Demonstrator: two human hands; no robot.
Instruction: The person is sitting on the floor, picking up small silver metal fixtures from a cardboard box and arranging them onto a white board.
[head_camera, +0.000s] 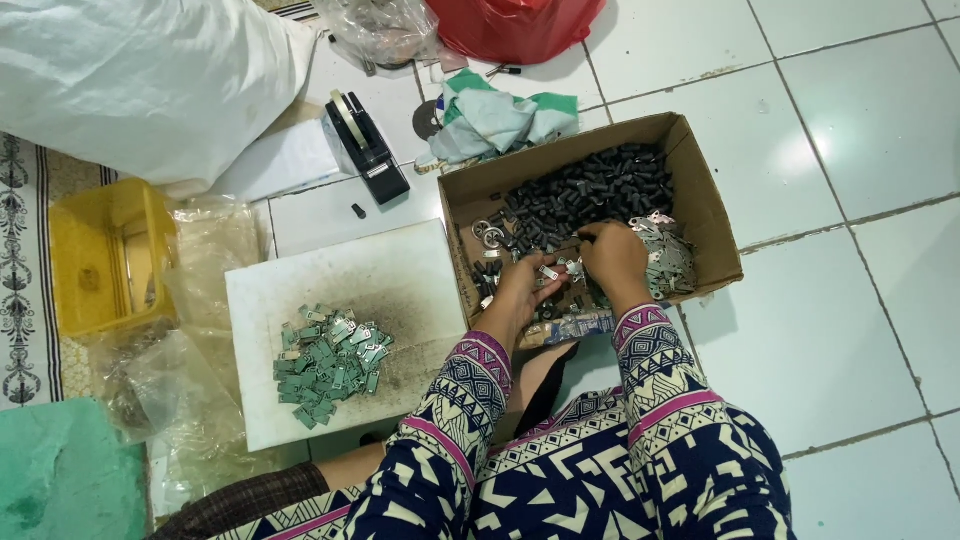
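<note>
Seemingly mid-sorting, both hands (570, 275) sit together, pinching small metal clips (665, 255) inside the cardboard box (700, 180) at two o'clock.

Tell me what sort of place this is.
Probably a home floor used for piecework: a white tiled floor, a cardboard box of small black and metal parts, a pile of metal pieces on a white board.
</note>
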